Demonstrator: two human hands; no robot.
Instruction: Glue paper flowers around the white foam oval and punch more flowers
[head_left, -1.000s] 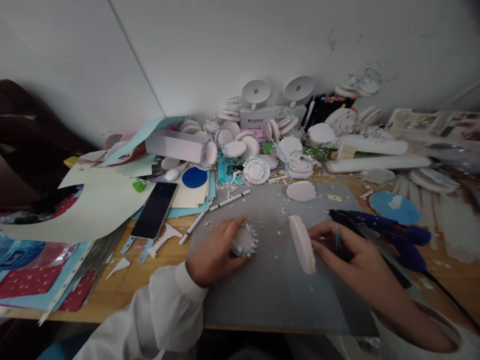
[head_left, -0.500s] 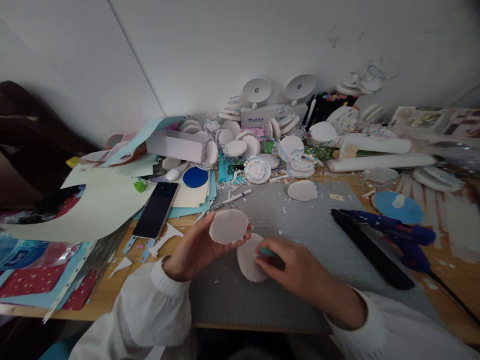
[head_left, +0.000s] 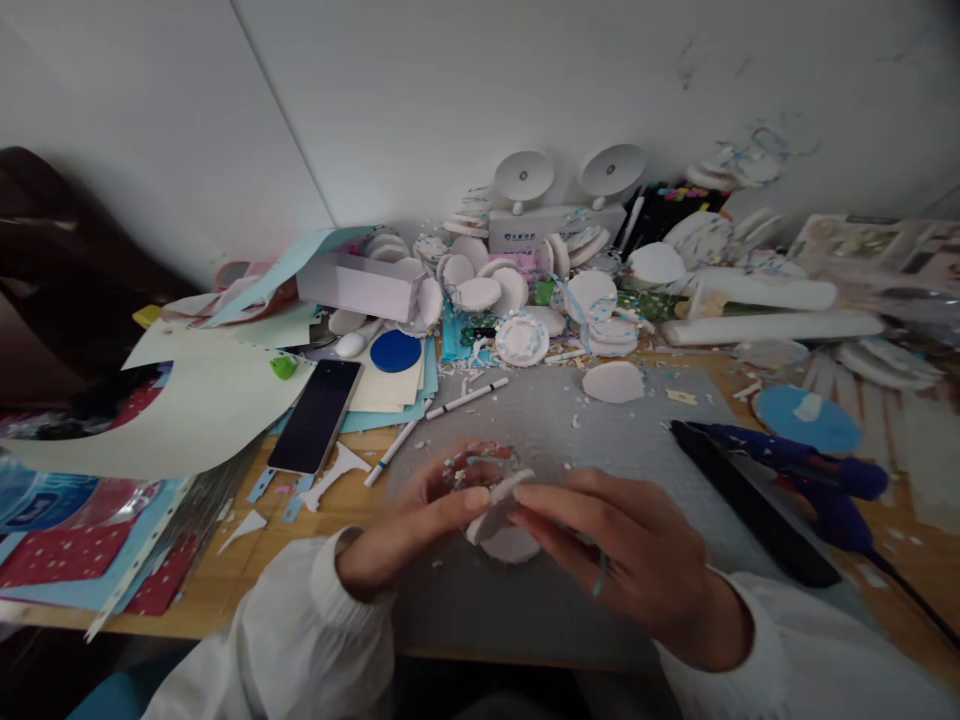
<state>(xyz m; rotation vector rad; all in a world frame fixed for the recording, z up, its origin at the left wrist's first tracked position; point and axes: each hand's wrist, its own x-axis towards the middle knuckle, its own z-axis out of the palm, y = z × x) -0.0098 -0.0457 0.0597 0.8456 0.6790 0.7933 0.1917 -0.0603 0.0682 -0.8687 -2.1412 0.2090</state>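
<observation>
My left hand (head_left: 409, 530) is closed on a thin white disc (head_left: 496, 508), which is tilted almost edge-on above the grey cutting mat (head_left: 450, 610). Fingers of my right hand (head_left: 630, 545) pinch the same disc from its right side. Blurred blue and white bits show by the left fingertips, behind the disc. Just below, a second white disc (head_left: 511, 545) lies on the mat, partly covered by the held one. On a right finger sits a teal band (head_left: 600, 575).
White discs (head_left: 521, 338) and shreds are heaped along the wall. To the left lie a phone (head_left: 315, 415), paper sheets (head_left: 225, 420) and a white pen (head_left: 466, 398). On the right are a long black object (head_left: 750, 500) and a blue glue gun (head_left: 817, 475) with its cord.
My left hand has turned the disc from face-up to nearly edge-on. My right hand has left the lower disc and taken hold of the raised one. The view has shifted slightly.
</observation>
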